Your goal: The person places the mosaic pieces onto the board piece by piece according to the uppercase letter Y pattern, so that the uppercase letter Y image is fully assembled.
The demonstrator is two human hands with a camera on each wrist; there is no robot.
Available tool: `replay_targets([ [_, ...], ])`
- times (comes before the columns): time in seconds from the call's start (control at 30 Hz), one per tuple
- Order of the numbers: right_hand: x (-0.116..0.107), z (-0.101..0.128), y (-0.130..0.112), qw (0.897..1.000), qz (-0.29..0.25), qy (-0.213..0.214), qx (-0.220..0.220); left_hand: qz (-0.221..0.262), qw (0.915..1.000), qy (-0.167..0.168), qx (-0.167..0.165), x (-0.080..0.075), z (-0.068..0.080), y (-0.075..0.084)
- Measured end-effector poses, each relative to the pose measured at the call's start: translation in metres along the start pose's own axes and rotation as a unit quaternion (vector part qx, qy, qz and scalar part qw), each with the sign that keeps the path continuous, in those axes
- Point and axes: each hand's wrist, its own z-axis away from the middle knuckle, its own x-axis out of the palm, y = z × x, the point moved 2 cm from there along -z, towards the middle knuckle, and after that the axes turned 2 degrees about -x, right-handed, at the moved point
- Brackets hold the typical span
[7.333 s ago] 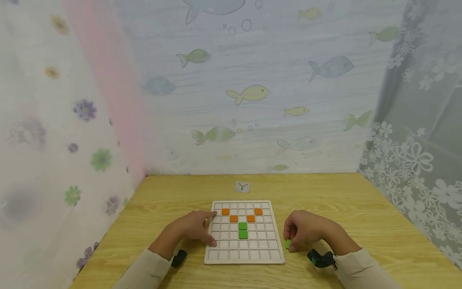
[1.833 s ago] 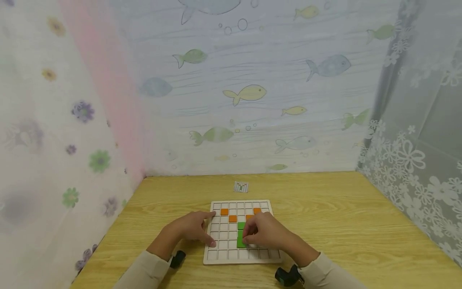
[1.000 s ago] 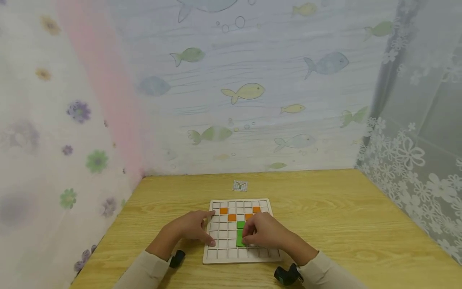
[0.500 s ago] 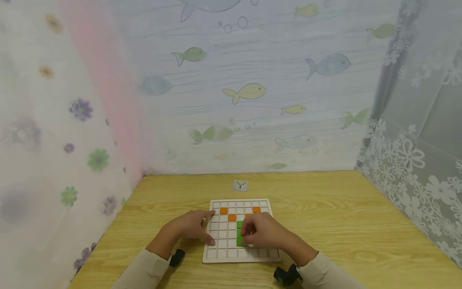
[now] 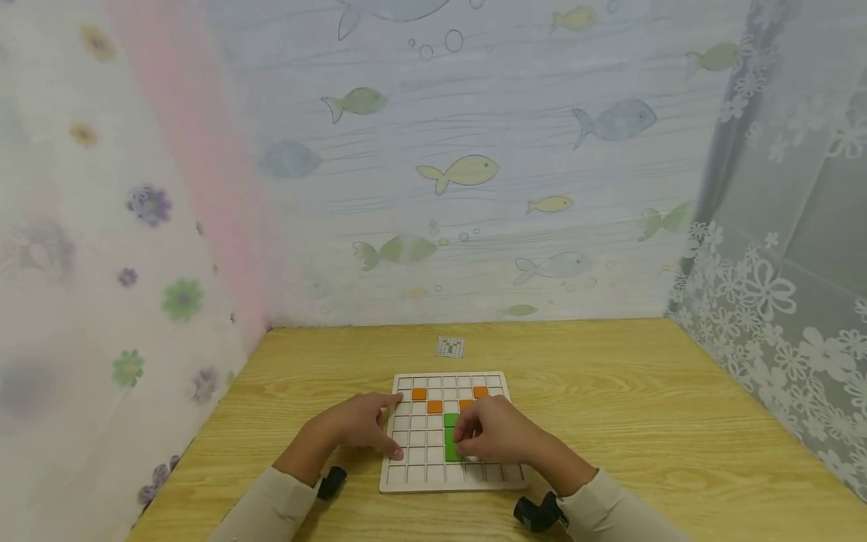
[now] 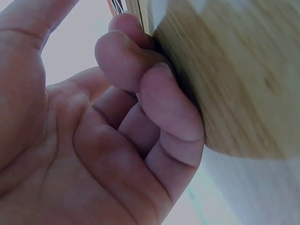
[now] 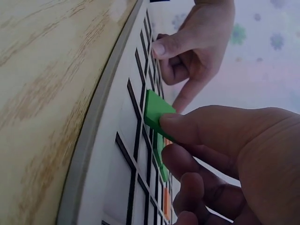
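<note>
A pale gridded board (image 5: 396, 473) lies on the table, with orange tiles (image 5: 419, 394) set in two slanting pairs and green tiles (image 5: 451, 420) in a column beneath them. My right hand (image 5: 500, 430) reaches over the board's right half. Between thumb and index finger it pinches a green square tile (image 7: 157, 108), which stands slightly tilted at the lower end of that column. My left hand (image 5: 357, 423) rests at the board's left edge, thumb and index finger spread along it. In the left wrist view, its other fingers (image 6: 168, 101) bend loosely against the wooden tabletop.
A small card (image 5: 450, 347) printed with a Y-shaped grid pattern lies behind the board. The wood-grain table (image 5: 609, 376) meets a fish-print curtain (image 5: 460, 248) at the back. Dark wrist devices (image 5: 538, 513) sit by the sleeves.
Earlier, my right hand was on the table right of the board with a green tile; it has since moved left onto the green column. Lately it barely moves. The left hand stays put.
</note>
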Motion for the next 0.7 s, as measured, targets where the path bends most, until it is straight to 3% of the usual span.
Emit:
replay_targets([
  [0.7, 0.0008, 0.0008, -0.0001, 1.0, 0.015, 0.001, -0.015, -0.012, 0.9999, 0.0, -0.01, 0.0014, 0.0005, 0.0008],
])
